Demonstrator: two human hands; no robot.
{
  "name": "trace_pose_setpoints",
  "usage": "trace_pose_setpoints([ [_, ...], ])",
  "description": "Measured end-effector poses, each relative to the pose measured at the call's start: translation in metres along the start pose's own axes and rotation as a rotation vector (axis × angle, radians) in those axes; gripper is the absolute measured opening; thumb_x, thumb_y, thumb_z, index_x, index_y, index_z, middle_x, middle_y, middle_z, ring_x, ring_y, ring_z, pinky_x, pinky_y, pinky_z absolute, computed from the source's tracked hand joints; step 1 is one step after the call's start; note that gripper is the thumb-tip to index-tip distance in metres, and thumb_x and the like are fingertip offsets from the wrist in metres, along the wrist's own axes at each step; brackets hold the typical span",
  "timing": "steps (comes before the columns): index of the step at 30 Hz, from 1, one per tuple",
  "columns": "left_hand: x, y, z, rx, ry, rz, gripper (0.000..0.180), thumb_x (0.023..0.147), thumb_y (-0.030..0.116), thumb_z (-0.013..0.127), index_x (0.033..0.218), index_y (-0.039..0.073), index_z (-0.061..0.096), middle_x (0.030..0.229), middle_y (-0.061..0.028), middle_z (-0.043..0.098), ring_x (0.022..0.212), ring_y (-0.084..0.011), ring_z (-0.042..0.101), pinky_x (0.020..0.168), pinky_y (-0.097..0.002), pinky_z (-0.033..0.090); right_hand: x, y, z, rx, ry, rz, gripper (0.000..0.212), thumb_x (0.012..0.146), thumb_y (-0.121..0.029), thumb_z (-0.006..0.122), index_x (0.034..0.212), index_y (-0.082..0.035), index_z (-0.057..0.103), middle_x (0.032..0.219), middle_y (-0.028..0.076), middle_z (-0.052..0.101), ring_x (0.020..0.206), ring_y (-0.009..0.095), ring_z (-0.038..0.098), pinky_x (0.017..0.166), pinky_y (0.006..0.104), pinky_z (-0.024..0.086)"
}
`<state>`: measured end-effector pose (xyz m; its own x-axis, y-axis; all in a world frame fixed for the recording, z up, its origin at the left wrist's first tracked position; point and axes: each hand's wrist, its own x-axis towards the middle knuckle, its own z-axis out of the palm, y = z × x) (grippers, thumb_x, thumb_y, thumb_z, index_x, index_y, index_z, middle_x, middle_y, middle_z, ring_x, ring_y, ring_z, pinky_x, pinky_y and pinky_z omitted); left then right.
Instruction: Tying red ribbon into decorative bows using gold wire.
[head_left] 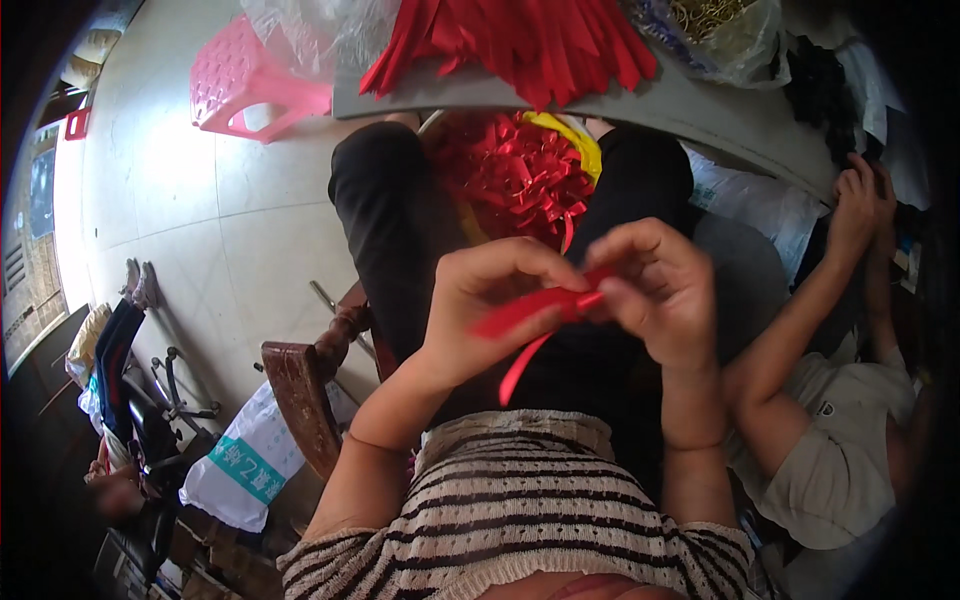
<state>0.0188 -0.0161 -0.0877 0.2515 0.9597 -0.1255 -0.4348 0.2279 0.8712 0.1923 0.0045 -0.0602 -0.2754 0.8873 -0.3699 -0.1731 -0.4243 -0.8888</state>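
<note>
Above my lap, a red ribbon (525, 312) is folded between my two hands, with one narrow tail hanging down toward my waist. My left hand (490, 290) is closed, pinching the ribbon between thumb and fingers. On the other side, my right hand (655, 290) also pinches it, thumb and fingertips meeting at the gathered middle. Between my knees sits a container heaped with red ribbon bows (515, 175), a yellow edge (572, 140) showing along its right side. Flat red ribbon strips (510, 45) lie in a pile on the table beyond.
A grey table edge (440, 98) crosses ahead of my knees. Clear plastic bags (735, 45) lie on it at the right. A pink stool (245, 85) stands far left, a wooden chair arm (300, 400) beside my left elbow. Close on my right, another person's arm (800, 310) reaches forward.
</note>
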Motion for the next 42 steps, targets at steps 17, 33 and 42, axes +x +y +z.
trace_pose_setpoints([
  [17,0.001,0.005,-0.003,0.635,-0.041,0.240,0.019,0.070,-0.006,0.065,0.087,0.002,0.060,0.076,-0.0060,0.057,0.064,-0.0133,0.056,0.056,-0.0237,0.043,0.109,-0.063,-0.070,-1.418,0.432,-0.845,0.013,0.077,-0.004,0.064,0.089,-0.004,0.065,0.078,0.006,0.062,0.064,0.017,0.060,0.059,0.0275,0.045],
  [33,0.041,0.019,0.020,0.689,0.013,0.450,0.023,0.063,-0.002,0.069,0.084,0.004,0.062,0.100,-0.0094,0.059,0.092,-0.0276,0.057,0.084,-0.0370,0.042,0.039,-0.061,-0.018,-0.793,0.097,-0.643,0.006,0.076,0.001,0.066,0.080,0.001,0.062,0.072,0.001,0.058,0.059,0.005,0.051,0.051,0.0185,0.039],
  [42,0.042,0.007,0.005,-0.186,0.006,0.166,0.012,0.075,0.005,0.069,0.083,0.000,0.062,0.090,-0.0100,0.060,0.091,-0.0201,0.059,0.085,-0.0324,0.044,0.025,-0.043,-0.012,-0.831,0.026,-0.636,0.009,0.072,0.004,0.064,0.079,0.001,0.061,0.075,0.006,0.058,0.057,0.011,0.053,0.049,0.0227,0.041],
])
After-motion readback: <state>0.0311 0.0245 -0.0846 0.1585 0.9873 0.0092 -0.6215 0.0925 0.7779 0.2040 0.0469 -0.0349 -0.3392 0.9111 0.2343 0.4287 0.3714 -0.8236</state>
